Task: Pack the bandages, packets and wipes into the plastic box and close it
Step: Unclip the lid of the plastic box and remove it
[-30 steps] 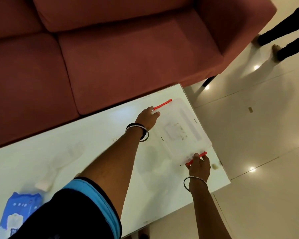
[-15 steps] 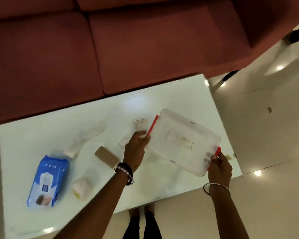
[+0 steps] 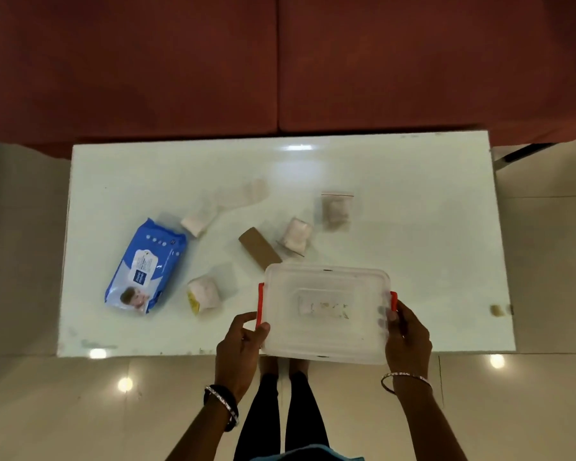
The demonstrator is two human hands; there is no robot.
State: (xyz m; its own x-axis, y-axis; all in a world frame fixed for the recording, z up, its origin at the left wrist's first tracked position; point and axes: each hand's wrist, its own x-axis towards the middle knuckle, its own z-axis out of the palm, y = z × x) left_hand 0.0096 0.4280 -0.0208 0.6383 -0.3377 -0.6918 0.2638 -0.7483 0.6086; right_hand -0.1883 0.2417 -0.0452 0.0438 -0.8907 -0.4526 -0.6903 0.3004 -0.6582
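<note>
Red sofa point(image 3: 280, 61) fills the 12 o'clock band; white glossy table point(image 3: 429, 201) sits just in front of it, pale tiled floor point(image 3: 24, 394) around. Clear plastic box point(image 3: 325, 314), lid on, red latches at both short ends, lies at 6 o'clock with its near edge overhanging the table rim. Left hand point(image 3: 238, 349) is closed around the box's left end, thumb by the red latch point(image 3: 261, 302); right hand point(image 3: 408, 341) is closed around the right end, fingertips showing through the plastic. Blue wipes pack point(image 3: 145, 266) lies at 9 o'clock, well apart from the box. Brown flat packet point(image 3: 259, 248) at centre, its near end just beside the box's far-left corner. Wrapped bandage roll point(image 3: 203, 294) lies between wipes and box; a second roll point(image 3: 295, 236) and a zip-bag packet point(image 3: 336, 211) sit toward 1 o'clock; another white roll point(image 3: 195, 222) lies at 10 o'clock, with a clear wrapper beyond it. Nothing packed yet, judging by the lid still on. Risk: the box overhangs the edge, so releasing one end to unlatch could tip it floorward; sliding it forward could shove the brown packet. Wipes label shows a baby picture; its print is too small to read. The box's sticker is worn and illegible.
</note>
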